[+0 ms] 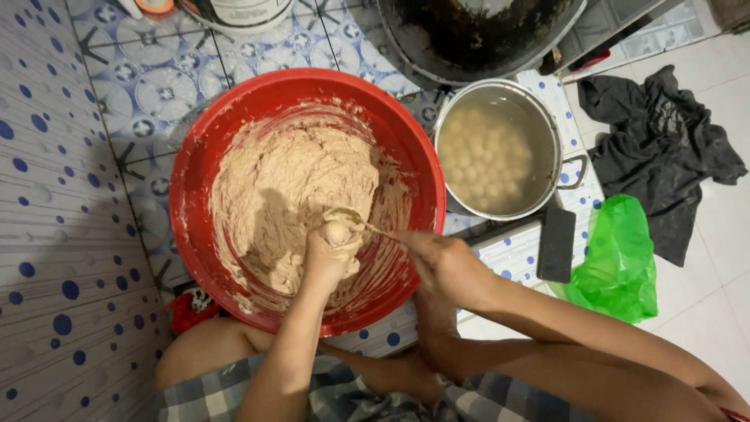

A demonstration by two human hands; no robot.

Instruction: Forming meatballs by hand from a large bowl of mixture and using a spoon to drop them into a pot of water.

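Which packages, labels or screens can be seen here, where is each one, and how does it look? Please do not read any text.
Labelled container: top edge, beyond the red basin; round, with a white label, mostly cut off.
Phone: on the tiled ledge right of the basin, below the metal pot; flat dark rectangle, screen dark or face down.
Plastic bag: on the floor right of the phone; crumpled, bright green.

the wide round red plastic basin (195,156) fills the middle of the tiled counter (117,86), and its far half, over the pale pink paste (289,172), lies open to a hand from above. on its right, the steel pot of pale balls in water (498,148) stands just beside its rim, with a black wok (469,39) crowding behind. a flat black phone (556,244) lies on the counter edge, and a green plastic bag (619,262) and a dark crumpled cloth (664,148) take floor room on the right.
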